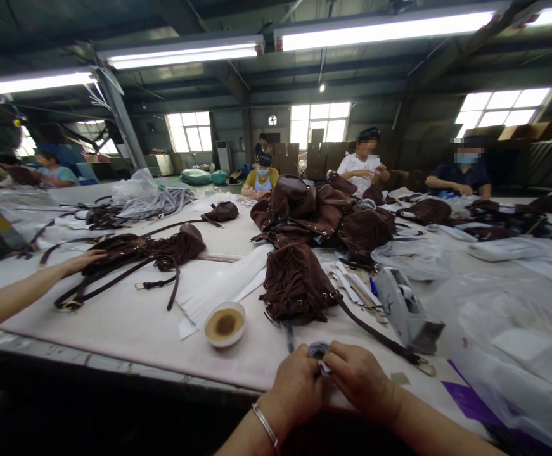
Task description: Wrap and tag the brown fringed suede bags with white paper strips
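Observation:
At the table's near edge my left hand (299, 383) and my right hand (364, 381) are closed close together. Between their fingertips is a small bluish-grey curled piece (319, 350); its kind is not clear. Part of it is hidden by the fingers. Just beyond them sits a dark brown fringed bag (297, 285), apart from both hands. Its strap (375, 329) runs right and ends in a metal clasp near my right hand. A narrow greyish strip (288, 337) lies in front of the bag. To the left stands a white bowl (242, 332) with a brown patch inside.
Another person's hand (92, 256) rests on a brown bag (128, 248) at left. A heap of brown bags (320, 206) fills the middle. A grey tape dispenser (409, 310) and clear plastic bags (504, 342) lie right. Several people work across the table.

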Available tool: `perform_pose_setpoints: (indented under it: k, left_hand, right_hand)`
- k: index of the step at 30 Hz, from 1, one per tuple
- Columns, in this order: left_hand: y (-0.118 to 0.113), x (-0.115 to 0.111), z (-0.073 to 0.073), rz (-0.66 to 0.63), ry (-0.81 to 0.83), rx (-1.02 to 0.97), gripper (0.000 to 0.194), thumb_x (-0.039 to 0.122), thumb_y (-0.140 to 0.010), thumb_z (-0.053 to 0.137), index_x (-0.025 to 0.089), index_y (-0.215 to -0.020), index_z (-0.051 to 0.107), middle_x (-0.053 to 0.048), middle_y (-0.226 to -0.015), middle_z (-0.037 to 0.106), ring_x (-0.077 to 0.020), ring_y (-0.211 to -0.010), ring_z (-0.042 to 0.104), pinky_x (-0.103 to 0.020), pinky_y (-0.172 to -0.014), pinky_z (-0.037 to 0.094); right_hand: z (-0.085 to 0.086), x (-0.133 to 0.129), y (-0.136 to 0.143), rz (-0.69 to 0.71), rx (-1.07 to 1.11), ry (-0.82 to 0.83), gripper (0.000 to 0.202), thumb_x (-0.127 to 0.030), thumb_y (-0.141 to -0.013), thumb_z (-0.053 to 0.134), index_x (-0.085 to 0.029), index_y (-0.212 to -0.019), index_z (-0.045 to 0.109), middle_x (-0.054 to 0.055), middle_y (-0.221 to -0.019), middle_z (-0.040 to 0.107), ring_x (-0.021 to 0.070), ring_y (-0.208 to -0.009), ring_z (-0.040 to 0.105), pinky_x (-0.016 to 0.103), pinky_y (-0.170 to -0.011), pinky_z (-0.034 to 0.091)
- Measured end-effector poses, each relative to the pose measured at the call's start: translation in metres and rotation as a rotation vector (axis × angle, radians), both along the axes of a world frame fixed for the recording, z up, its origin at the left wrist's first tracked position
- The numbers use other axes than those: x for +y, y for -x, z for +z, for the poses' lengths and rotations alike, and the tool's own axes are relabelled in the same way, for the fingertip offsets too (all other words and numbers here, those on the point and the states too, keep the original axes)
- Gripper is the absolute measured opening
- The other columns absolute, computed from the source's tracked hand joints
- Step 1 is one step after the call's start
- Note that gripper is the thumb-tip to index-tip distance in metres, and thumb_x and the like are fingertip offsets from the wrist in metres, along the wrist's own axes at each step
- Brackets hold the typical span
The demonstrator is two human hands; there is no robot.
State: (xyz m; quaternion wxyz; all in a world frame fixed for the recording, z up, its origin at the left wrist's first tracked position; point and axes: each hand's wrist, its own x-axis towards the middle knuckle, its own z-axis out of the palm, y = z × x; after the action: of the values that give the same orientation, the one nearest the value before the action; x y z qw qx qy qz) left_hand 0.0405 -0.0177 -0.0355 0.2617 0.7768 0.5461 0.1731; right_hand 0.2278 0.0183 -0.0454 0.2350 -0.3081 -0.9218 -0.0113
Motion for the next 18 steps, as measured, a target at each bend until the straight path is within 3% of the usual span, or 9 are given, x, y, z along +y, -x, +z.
perform_pose_setpoints:
  k: [5, 10, 18]
  left_hand:
    - [0.001, 0.0, 0.0, -0.009, -0.032, -0.027, 0.025, 0.032, -0.091, 0.051, 0.024, -0.099, 0.074, -0.006, -0.106, 0.067, -0.0216, -0.095, 0.058, -0.033, -0.09, 0.049]
    - [0.001, -0.002, -0.004, 0.0, -0.033, -0.011, 0.022, 0.033, -0.088, 0.056, 0.025, -0.097, 0.074, -0.007, -0.106, 0.066, -0.0217, -0.092, 0.058, -0.033, -0.086, 0.051]
    - [0.004, -0.004, -0.011, 0.013, -0.092, 0.021, 0.023, 0.036, -0.086, 0.057, 0.024, -0.094, 0.074, -0.007, -0.105, 0.067, -0.0218, -0.091, 0.061, -0.033, -0.081, 0.052]
  right_hand:
    - [-0.004, -0.001, 0.002, 0.001, -0.006, -0.045, 0.018, -0.014, -0.088, 0.05, -0.021, -0.077, 0.063, 0.004, -0.073, 0.063, 0.0181, -0.064, 0.055, 0.031, -0.059, 0.033]
    - [-0.004, 0.006, 0.0, -0.081, -0.055, 0.149, 0.013, -0.011, -0.079, 0.056, -0.02, -0.076, 0.065, 0.003, -0.077, 0.066, 0.0171, -0.069, 0.062, 0.028, -0.06, 0.037]
    - [0.01, 0.019, 0.002, -0.004, -0.138, 0.262, 0.015, -0.013, -0.086, 0.057, -0.02, -0.076, 0.066, 0.003, -0.077, 0.067, 0.016, -0.07, 0.065, 0.027, -0.062, 0.041]
